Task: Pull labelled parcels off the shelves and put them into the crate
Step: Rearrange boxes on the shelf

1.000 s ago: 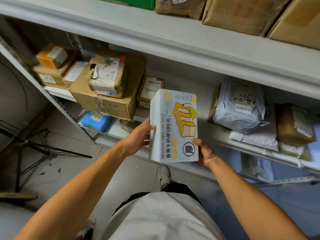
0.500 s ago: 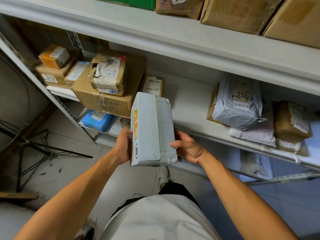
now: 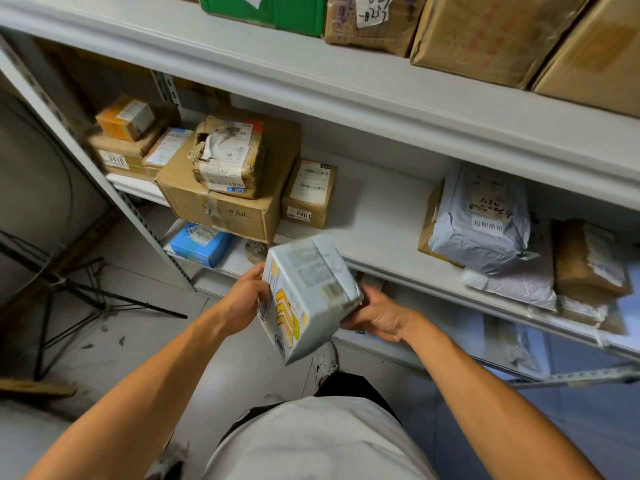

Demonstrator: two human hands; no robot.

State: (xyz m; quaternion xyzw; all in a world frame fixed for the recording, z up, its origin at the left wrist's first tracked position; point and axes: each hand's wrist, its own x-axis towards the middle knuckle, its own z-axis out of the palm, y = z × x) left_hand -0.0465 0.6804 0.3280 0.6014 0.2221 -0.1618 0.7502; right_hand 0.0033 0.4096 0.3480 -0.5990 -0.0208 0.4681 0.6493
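A grey shelf board [image 3: 377,216] is seen mid-frame; cardboard boxes [image 3: 221,206] are stacked at its left, grey mailer bags [image 3: 481,223] at its right.

We cannot read the blurred label on the white parcel [image 3: 308,296], which hides most fingers of the right hand [image 3: 379,317]. At twelve o'clock, the frame edge crops the green box [image 3: 266,10]. At nine o'clock, the orange box [image 3: 125,117] blurs.
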